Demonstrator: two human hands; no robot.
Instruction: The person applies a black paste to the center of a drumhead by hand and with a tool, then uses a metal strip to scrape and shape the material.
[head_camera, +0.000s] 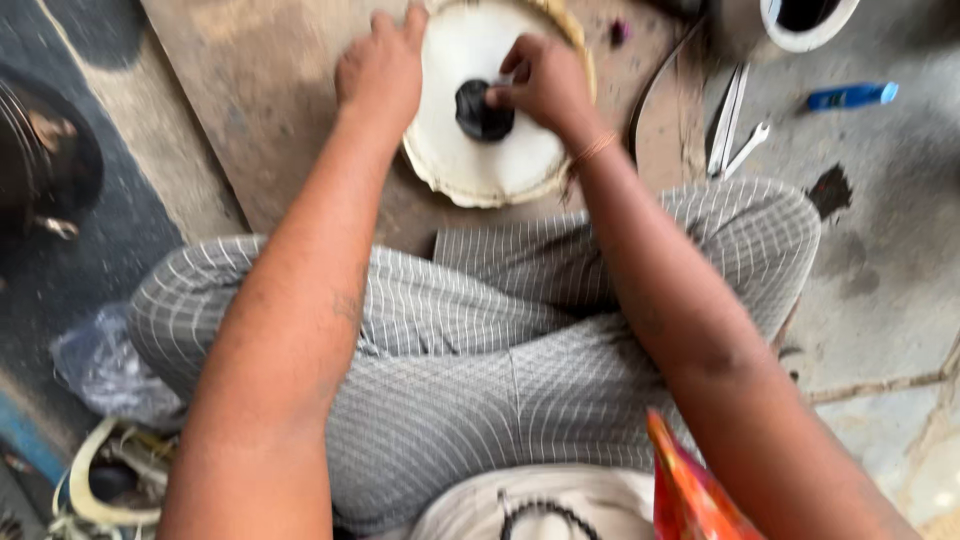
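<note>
Pinching black knob (484, 110), right hand (545, 85), white disc (490, 160)

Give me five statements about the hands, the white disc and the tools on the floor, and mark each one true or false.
1. The right hand pinches the black knob at the middle of the white disc. True.
2. The left hand holds a hammer. False: it rests on the disc's left edge.
3. The disc lies on a brown board. True.
4. A blue tube lies on the disc. False: it lies on the floor, to the right.
5. The wrench is in the right hand. False: it lies on the floor.
</note>
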